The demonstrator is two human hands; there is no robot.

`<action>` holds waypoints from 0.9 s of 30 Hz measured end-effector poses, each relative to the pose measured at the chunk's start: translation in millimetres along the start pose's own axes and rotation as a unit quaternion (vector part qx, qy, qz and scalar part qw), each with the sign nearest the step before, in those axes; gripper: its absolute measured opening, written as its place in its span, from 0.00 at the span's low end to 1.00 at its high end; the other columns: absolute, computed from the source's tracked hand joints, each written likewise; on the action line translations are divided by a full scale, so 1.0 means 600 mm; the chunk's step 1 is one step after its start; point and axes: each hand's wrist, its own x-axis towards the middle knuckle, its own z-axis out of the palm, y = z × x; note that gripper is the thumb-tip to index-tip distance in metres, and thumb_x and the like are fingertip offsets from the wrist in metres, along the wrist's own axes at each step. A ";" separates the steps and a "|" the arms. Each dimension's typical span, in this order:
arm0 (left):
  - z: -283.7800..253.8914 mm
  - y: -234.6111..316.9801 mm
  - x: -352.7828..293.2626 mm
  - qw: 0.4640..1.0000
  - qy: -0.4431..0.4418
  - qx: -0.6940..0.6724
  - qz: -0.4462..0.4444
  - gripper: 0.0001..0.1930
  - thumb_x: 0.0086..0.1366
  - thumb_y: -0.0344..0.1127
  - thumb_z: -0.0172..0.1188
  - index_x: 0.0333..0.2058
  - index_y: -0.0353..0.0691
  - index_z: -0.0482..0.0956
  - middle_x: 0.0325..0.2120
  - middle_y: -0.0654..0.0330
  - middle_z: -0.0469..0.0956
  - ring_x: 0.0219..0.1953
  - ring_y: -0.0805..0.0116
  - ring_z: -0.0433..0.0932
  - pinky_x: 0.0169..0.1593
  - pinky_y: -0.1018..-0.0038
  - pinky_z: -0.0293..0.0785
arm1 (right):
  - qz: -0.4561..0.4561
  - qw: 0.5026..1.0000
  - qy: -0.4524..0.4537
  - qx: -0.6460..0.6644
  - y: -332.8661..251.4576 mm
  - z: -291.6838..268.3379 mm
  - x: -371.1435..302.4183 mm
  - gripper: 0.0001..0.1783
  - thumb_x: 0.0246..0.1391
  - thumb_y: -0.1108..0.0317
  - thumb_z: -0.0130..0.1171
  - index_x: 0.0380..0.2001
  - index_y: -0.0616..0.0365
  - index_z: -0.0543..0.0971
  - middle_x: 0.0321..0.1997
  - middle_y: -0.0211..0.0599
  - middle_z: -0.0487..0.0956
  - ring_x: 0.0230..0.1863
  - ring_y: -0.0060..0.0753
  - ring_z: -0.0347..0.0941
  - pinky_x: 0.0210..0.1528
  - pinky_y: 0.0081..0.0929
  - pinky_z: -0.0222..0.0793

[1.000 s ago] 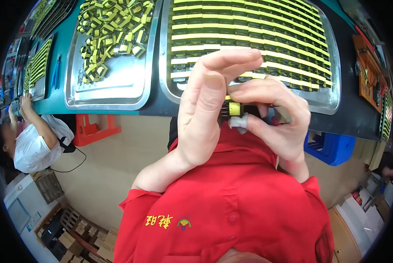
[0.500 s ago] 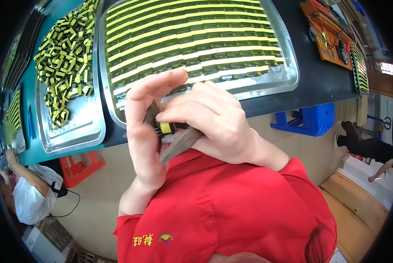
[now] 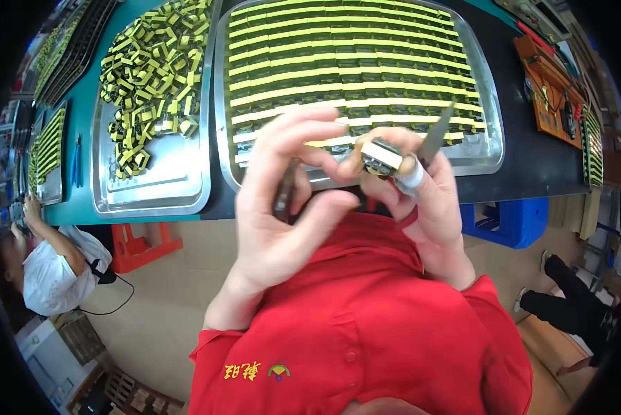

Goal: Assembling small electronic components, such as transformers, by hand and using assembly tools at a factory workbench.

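plainly, component (image 3: 382,157) held near trays (image 3: 494,135) on table (image 3: 532,166); blue stool (image 3: 530,223) below.

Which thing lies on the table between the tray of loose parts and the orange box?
In the head view, a metal tray with neat rows of parts lies between them.

Bright, cool light is spreading over the tabletop (image 3: 521,162), glaring off the left metal tray (image 3: 163,181) by the near edge. Slight blur is softening the left hand (image 3: 260,216). Fisheye distortion is bowing the tabletop's edges, and black is filling the frame's corners.
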 end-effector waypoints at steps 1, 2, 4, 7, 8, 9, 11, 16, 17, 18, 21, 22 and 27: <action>-0.001 -0.001 0.002 0.996 -0.041 0.077 0.014 0.20 0.61 0.28 0.60 0.52 0.31 0.71 0.54 0.49 0.68 0.40 0.71 0.77 0.32 0.87 0.64 | 0.029 0.998 0.005 0.060 0.003 0.003 -0.001 0.27 0.60 0.54 0.58 0.52 0.67 0.71 0.40 0.48 0.78 0.32 0.29 0.75 0.34 0.19 0.72; -0.001 -0.004 0.007 0.988 -0.057 0.139 0.046 0.19 0.61 0.27 0.62 0.50 0.29 0.71 0.52 0.49 0.69 0.36 0.71 0.78 0.34 0.84 0.71 | 0.055 0.989 -0.038 0.133 -0.003 0.007 -0.001 0.20 0.66 0.59 0.51 0.51 0.65 0.74 0.37 0.34 0.77 0.31 0.20 0.70 0.31 0.18 0.64; 0.007 -0.010 -0.003 0.997 -0.032 0.060 -0.026 0.19 0.58 0.28 0.65 0.48 0.34 0.75 0.50 0.54 0.72 0.31 0.76 0.73 0.30 0.84 0.64 | 0.073 0.987 -0.028 0.140 0.002 0.012 -0.005 0.20 0.66 0.58 0.50 0.50 0.65 0.74 0.38 0.34 0.77 0.31 0.21 0.70 0.31 0.19 0.64; 0.020 -0.024 -0.011 0.997 -0.004 -0.020 -0.080 0.18 0.55 0.31 0.69 0.45 0.38 0.78 0.44 0.61 0.76 0.25 0.82 0.67 0.24 0.85 0.57 | 0.083 0.989 -0.017 0.124 0.002 0.013 -0.008 0.21 0.67 0.56 0.47 0.49 0.64 0.75 0.41 0.36 0.79 0.31 0.22 0.70 0.31 0.19 0.64; 0.026 -0.025 -0.013 0.994 0.011 -0.062 -0.090 0.17 0.57 0.32 0.68 0.45 0.38 0.78 0.43 0.62 0.76 0.25 0.82 0.67 0.24 0.85 0.57 | 0.081 0.989 -0.026 0.118 0.001 0.010 -0.008 0.21 0.67 0.56 0.47 0.49 0.64 0.75 0.43 0.36 0.79 0.31 0.22 0.70 0.31 0.19 0.64; 0.030 -0.027 -0.013 0.989 0.025 -0.104 -0.100 0.16 0.58 0.32 0.68 0.45 0.38 0.77 0.43 0.62 0.76 0.24 0.83 0.67 0.24 0.85 0.57 | 0.078 0.990 -0.035 0.112 0.000 0.007 -0.008 0.21 0.67 0.56 0.47 0.49 0.64 0.75 0.44 0.37 0.79 0.31 0.22 0.70 0.31 0.19 0.64; 0.030 -0.028 -0.012 0.990 0.012 -0.104 -0.090 0.16 0.60 0.33 0.67 0.45 0.38 0.76 0.42 0.63 0.75 0.25 0.83 0.67 0.24 0.86 0.56 | 0.069 0.991 -0.041 0.110 0.003 0.003 -0.008 0.21 0.67 0.56 0.47 0.49 0.65 0.75 0.45 0.37 0.79 0.31 0.22 0.70 0.31 0.19 0.64; 0.031 -0.025 -0.010 0.994 0.010 -0.091 -0.055 0.16 0.62 0.32 0.64 0.47 0.37 0.73 0.43 0.63 0.75 0.25 0.86 0.73 0.24 0.87 0.55 | 0.070 0.992 -0.046 0.095 0.005 -0.001 -0.003 0.21 0.67 0.56 0.47 0.49 0.65 0.75 0.45 0.37 0.79 0.31 0.21 0.69 0.32 0.19 0.64; 0.029 -0.027 -0.010 0.994 0.010 -0.092 -0.055 0.16 0.62 0.32 0.64 0.47 0.37 0.73 0.43 0.63 0.75 0.25 0.86 0.73 0.24 0.87 0.55 | 0.064 0.992 -0.062 0.094 0.005 -0.001 0.000 0.21 0.67 0.57 0.48 0.50 0.65 0.75 0.45 0.37 0.79 0.31 0.21 0.69 0.33 0.19 0.64; 0.027 -0.030 -0.009 0.996 0.007 -0.080 -0.031 0.16 0.62 0.31 0.64 0.47 0.37 0.73 0.44 0.63 0.75 0.25 0.86 0.72 0.25 0.88 0.55 | 0.059 0.991 -0.078 0.093 0.004 -0.001 0.002 0.21 0.67 0.58 0.49 0.51 0.65 0.75 0.45 0.37 0.79 0.31 0.21 0.69 0.33 0.19 0.64; 0.034 -0.027 -0.011 0.995 0.018 -0.099 -0.015 0.15 0.63 0.30 0.63 0.47 0.37 0.73 0.45 0.62 0.75 0.26 0.87 0.70 0.26 0.88 0.56 | 0.069 0.991 -0.063 0.092 0.005 0.002 0.000 0.20 0.66 0.60 0.50 0.52 0.65 0.74 0.44 0.37 0.79 0.31 0.21 0.68 0.34 0.19 0.64; 0.037 -0.025 -0.012 0.991 0.032 -0.129 -0.024 0.15 0.63 0.29 0.63 0.47 0.36 0.73 0.46 0.62 0.75 0.27 0.87 0.68 0.27 0.89 0.57 | 0.069 0.987 -0.088 0.112 0.002 -0.001 0.000 0.19 0.65 0.62 0.51 0.53 0.65 0.74 0.43 0.37 0.79 0.31 0.19 0.67 0.34 0.19 0.64; 0.050 -0.046 -0.011 0.981 0.115 -0.153 0.039 0.17 0.64 0.25 0.60 0.50 0.36 0.70 0.47 0.58 0.78 0.24 0.86 0.58 0.29 0.88 0.57 | -0.006 0.984 -0.052 -0.173 -0.036 -0.011 -0.010 0.20 0.66 0.65 0.46 0.55 0.67 0.71 0.38 0.43 0.80 0.27 0.17 0.63 0.30 0.16 0.58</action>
